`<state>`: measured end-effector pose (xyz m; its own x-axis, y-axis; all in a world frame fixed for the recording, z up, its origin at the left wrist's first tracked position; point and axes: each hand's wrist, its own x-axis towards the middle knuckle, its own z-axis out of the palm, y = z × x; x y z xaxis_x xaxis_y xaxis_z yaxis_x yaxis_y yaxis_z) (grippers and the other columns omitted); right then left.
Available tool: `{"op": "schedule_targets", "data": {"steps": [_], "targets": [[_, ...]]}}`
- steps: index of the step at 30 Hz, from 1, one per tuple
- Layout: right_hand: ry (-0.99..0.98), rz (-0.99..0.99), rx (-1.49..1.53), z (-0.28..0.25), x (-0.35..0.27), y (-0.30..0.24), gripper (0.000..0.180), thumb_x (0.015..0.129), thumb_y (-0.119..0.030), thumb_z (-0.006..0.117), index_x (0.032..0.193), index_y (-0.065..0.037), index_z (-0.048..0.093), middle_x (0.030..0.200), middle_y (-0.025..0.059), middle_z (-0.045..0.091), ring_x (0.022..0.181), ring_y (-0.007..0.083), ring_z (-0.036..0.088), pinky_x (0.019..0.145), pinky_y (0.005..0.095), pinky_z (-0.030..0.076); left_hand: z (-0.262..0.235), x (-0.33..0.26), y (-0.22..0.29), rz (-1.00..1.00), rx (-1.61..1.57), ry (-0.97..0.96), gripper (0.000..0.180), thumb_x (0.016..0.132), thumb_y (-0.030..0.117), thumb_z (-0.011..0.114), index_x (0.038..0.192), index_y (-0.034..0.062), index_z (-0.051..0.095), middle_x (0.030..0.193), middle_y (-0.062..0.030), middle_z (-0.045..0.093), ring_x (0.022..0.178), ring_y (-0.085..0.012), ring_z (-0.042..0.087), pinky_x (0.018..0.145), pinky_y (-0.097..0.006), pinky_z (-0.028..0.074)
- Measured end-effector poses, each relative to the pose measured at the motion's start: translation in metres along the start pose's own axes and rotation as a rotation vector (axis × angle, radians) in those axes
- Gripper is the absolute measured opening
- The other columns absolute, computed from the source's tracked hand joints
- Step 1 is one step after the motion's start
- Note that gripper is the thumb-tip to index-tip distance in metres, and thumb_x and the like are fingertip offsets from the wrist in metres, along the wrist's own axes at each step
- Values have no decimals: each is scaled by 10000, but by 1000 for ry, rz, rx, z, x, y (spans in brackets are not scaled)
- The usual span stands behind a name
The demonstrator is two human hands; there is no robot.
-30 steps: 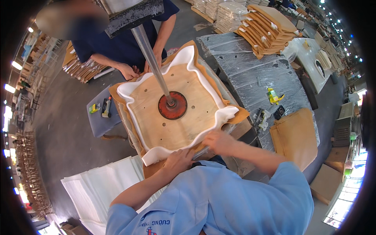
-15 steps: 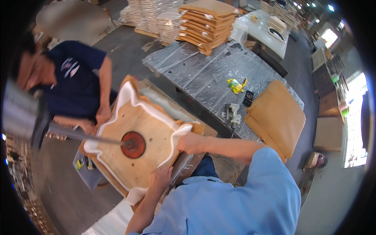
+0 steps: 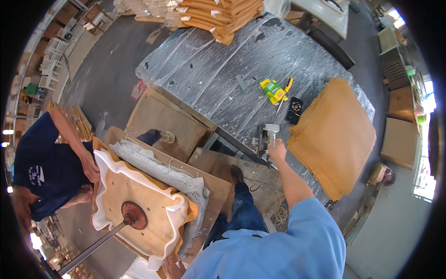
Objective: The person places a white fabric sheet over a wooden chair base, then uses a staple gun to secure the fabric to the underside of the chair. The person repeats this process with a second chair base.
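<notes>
Right hand, centre-right, fingers bunched at the handle of a white-and-grey stapler-shaped hand tool on the grey plastic-wrapped table; from my remote seat I can't tell if the grip is closed. Left hand, bottom edge, cut off, at the near corner of the square pale plywood panel lower left; can't tell if it grips or just rests. Panel is rimmed by wavy white foam and a tan sheet cover.

My guess: tool rigid, fairly weighty, best held by the handle; plywood stiff; foam light, squashy, easily torn, so pinch foam and cover together at the edge.

Versus half a second ago: right hand has left the panel's right-hand corner for the tool; view swung, panel now lower left.
</notes>
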<state>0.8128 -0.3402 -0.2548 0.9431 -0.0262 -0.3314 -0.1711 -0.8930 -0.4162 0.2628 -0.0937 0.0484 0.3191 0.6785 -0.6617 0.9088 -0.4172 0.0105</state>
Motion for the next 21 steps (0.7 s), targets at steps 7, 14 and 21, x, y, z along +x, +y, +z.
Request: {"op": "schedule_targets", "data": {"steps": [7, 14, 21], "targets": [[-39, 191, -74, 43, 104, 22, 514, 821, -302, 822, 1213, 25, 763, 1088, 253, 806, 1017, 419, 787, 936, 510, 604, -18, -10, -17, -70, 165, 262, 176, 1035, 92, 598, 1128, 51, 742, 1108, -203, 760, 1081, -446, 692, 943, -555, 527], [130, 173, 343, 39, 18, -3, 651, 784, -165, 847, 1349, 61, 616, 1345, 242, 703, 1253, 411, 680, 1118, 463, 498, -34, -18, 14, 336, -103, 512, 229, 879, 78, 824, 1104, 49, 789, 1189, -150, 762, 1130, -391, 704, 1037, -507, 539], [-4, -40, 870, -33, -136, -8, 467, 935, -99, 840, 1353, 5, 659, 1223, 98, 712, 1069, 205, 664, 955, 380, 526, 4, 31, 24, 618, -112, 533, 356, 899, 312, 848, 1151, 67, 788, 1546, -161, 545, 1507, -439, 453, 1235, -658, 338]]}}
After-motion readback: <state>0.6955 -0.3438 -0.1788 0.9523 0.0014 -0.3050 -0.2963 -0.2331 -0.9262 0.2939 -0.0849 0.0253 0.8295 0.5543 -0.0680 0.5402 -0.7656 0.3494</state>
